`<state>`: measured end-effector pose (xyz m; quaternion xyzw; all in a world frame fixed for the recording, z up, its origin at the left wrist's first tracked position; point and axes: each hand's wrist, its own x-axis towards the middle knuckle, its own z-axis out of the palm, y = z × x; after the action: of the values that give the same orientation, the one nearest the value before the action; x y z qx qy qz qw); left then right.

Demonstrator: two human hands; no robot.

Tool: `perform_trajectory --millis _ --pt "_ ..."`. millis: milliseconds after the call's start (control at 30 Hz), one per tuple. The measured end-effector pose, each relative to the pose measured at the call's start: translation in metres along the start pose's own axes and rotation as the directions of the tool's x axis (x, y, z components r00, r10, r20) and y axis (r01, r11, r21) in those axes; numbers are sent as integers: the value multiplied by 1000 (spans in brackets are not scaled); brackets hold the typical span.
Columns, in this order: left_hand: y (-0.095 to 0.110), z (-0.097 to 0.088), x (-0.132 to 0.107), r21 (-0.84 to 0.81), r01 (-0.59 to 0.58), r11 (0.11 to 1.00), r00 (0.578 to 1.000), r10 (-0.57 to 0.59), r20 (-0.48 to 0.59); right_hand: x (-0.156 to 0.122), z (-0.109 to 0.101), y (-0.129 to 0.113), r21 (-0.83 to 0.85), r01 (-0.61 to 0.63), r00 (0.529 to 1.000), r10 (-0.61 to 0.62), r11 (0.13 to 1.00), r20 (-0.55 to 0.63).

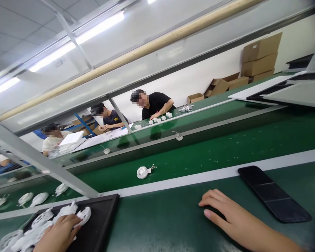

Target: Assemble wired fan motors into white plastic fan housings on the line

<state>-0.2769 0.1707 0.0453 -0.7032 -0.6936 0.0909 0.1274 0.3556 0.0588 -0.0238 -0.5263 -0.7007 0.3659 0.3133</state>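
A: Workroom with a green bench (157, 218) at the near side and a green belt (196, 157) along its far edge. Where does the handled part lie?

B: The white part (85, 216) lies in the black tray (102, 224) at near left, at the right end of a heap of white pieces (28, 237).

A: Which hand is nearer?

B: The left hand (58, 230), palm down over the heap. The part lies just right of its fingers and slightly farther off, apparently touching them; whether they are clamped on it cannot be told, the underside being hidden.

A: Long axis?

B: None evident; the outline is roughly round.

A: And the right hand (225, 209)?

B: Well apart, between tray and black pad (274, 194), thumb and fingers parted, nothing held.
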Motion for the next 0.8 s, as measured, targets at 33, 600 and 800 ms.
perform_trajectory --millis 33,600,800 --pt "9 -14 3 -17 -19 1000 1000 19 8 0 -1 0 0 2 1000 -2 1000 -8" --pt "494 -116 9 -753 -658 6 606 598 -524 9 -36 11 58 43 820 -2 997 -572" --pt "498 -136 190 -767 -523 372 851 276 -447 8 -28 12 -324 22 964 -105 946 -243"
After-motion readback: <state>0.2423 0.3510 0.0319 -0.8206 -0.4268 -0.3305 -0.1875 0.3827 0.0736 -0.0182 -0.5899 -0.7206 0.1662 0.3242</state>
